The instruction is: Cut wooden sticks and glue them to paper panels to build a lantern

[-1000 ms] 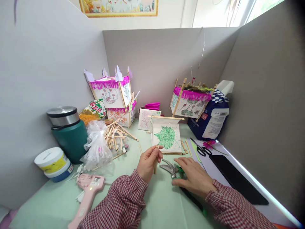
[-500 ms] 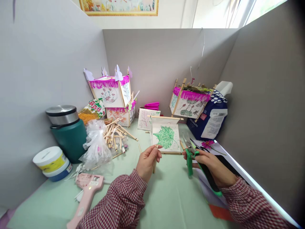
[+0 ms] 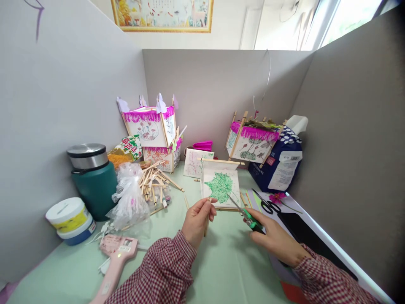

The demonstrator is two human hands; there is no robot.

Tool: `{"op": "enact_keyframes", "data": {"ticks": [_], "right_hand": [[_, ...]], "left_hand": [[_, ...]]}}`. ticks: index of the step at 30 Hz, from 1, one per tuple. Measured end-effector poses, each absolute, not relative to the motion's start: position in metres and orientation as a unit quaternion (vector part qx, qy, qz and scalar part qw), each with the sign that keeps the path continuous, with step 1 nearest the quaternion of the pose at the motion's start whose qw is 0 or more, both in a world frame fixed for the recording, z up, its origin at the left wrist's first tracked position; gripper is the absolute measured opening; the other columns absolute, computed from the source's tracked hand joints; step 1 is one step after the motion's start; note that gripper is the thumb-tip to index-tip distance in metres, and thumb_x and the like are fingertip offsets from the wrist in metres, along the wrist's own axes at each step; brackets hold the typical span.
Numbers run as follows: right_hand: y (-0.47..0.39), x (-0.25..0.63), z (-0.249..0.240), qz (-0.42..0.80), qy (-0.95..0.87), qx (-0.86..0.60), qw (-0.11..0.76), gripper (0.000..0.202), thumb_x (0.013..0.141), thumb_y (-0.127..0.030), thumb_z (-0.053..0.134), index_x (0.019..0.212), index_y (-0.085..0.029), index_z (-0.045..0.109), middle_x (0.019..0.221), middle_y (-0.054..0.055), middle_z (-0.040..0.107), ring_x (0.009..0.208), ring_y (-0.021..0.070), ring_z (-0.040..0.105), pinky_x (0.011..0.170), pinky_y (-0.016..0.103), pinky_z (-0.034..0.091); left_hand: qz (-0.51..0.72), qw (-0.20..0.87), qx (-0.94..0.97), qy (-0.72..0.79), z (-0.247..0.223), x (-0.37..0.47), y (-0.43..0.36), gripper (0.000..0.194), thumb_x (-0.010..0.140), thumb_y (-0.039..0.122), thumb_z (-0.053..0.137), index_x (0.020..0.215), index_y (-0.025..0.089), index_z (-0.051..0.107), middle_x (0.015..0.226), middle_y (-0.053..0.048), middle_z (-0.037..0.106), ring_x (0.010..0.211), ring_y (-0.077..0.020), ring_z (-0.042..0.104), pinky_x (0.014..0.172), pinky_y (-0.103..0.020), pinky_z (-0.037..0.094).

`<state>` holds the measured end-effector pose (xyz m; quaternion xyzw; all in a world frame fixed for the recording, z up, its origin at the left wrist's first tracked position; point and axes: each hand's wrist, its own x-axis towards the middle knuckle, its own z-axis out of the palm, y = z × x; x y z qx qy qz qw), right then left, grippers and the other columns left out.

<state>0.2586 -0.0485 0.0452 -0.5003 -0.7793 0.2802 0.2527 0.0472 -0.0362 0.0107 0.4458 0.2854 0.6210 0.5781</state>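
My left hand [image 3: 196,219] is closed around a thin wooden stick [image 3: 206,228], whose lower end shows below the fingers. Green-handled pruning shears [image 3: 249,218] are gripped in my right hand [image 3: 276,238], blades pointing up and left. Just beyond both hands stands a paper piece with a green leaf picture [image 3: 220,185], framed by wooden sticks. The shears' tip overlaps its right side in the head view; I cannot tell whether it touches.
Left lie a pink glue gun [image 3: 118,257], a plastic bag [image 3: 129,202], a stick pile [image 3: 155,181], a green flask [image 3: 95,181] and a white tub [image 3: 68,215]. Paper lanterns [image 3: 148,128] stand behind. Black scissors [image 3: 268,205] and a dark phone-like slab [image 3: 313,238] lie right.
My right hand has turned the shears and brought them left, so their blades point toward the leaf picture. My left hand keeps its hold on the stick. The view has tilted slightly up.
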Motion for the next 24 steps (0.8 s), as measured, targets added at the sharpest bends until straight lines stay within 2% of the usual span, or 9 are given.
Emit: {"op": "enact_keyframes", "data": {"ticks": [3,7,12,24], "right_hand": [[-0.046,0.244,0.065,0.1,-0.828,-0.503,0.228,0.059,0.062,-0.02,0.049,0.121,-0.018,0.049,0.116,0.01,0.053,0.106,0.0261,0.047,0.092,0.039,0.036],[-0.041,0.231,0.091,-0.023,-0.863,-0.483,0.148,0.053,0.062,-0.025,0.053,0.115,-0.021,0.053,0.095,0.008,0.056,0.09,0.0256,0.05,0.079,0.037,0.038],[-0.039,0.224,0.104,-0.079,-0.875,-0.469,0.092,0.048,0.062,-0.029,0.054,0.109,-0.022,0.054,0.087,0.007,0.055,0.084,0.0245,0.049,0.072,0.034,0.035],[-0.041,0.216,0.115,-0.106,-0.876,-0.467,0.053,0.044,0.063,-0.031,0.054,0.106,-0.022,0.056,0.081,0.006,0.054,0.079,0.0235,0.049,0.067,0.033,0.032]], "left_hand": [[0.622,0.577,0.444,0.289,0.009,0.048,-0.035,0.029,0.08,0.038,0.054,0.091,0.012,0.062,0.065,0.0,0.052,0.057,-0.0083,0.043,0.059,-0.023,0.033],[0.628,0.569,0.444,0.292,0.006,0.048,-0.033,0.027,0.079,0.039,0.056,0.085,0.013,0.061,0.063,0.0,0.052,0.056,-0.0087,0.042,0.058,-0.023,0.032],[0.627,0.562,0.457,0.288,0.004,0.047,-0.032,0.026,0.079,0.038,0.055,0.084,0.013,0.061,0.063,0.0,0.053,0.056,-0.0088,0.041,0.058,-0.023,0.031],[0.62,0.56,0.464,0.294,0.004,0.047,-0.032,0.027,0.079,0.039,0.056,0.074,0.013,0.059,0.062,0.0,0.053,0.056,-0.0091,0.042,0.058,-0.024,0.032]]}}
